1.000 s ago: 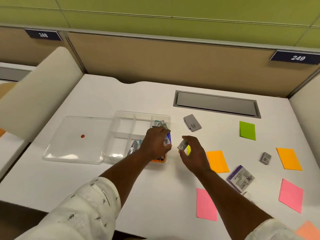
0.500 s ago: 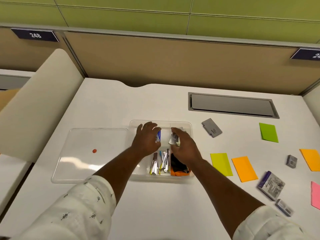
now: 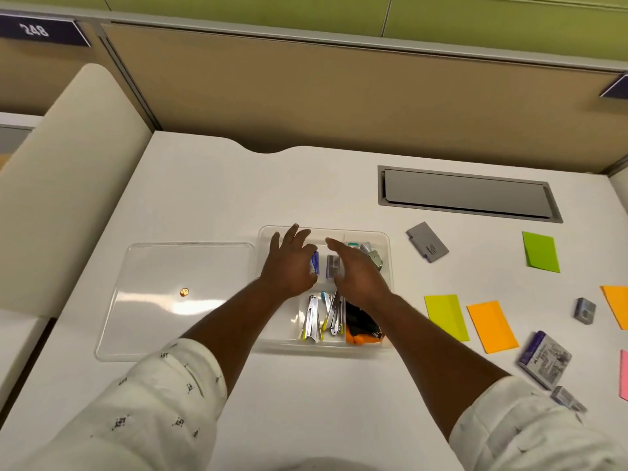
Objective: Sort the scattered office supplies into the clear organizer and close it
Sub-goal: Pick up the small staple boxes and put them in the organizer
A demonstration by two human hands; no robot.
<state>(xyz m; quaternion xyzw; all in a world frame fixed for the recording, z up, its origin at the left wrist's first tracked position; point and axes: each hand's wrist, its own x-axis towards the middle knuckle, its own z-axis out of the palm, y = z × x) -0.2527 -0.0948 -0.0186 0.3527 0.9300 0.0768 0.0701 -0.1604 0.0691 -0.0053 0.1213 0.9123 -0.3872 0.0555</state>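
Both hands are over the far half of the clear plastic divided organizer [image 3: 387, 287] mid-surface: the left hand [image 3: 289, 266] is loosely curled around a small blue-and-white staple box [image 3: 314, 262], while the right hand [image 3: 356, 273] is spread open, holding nothing, just beside a small grey box [image 3: 333, 266] already lying inside. Those little cardboard boxes look light and stiff, so I'd pinch them by the long edges. The flat clear lid [image 3: 176, 300], lying just left of the organizer, looks thin, slick and a bit bendy, so I'd grab opposite rims.
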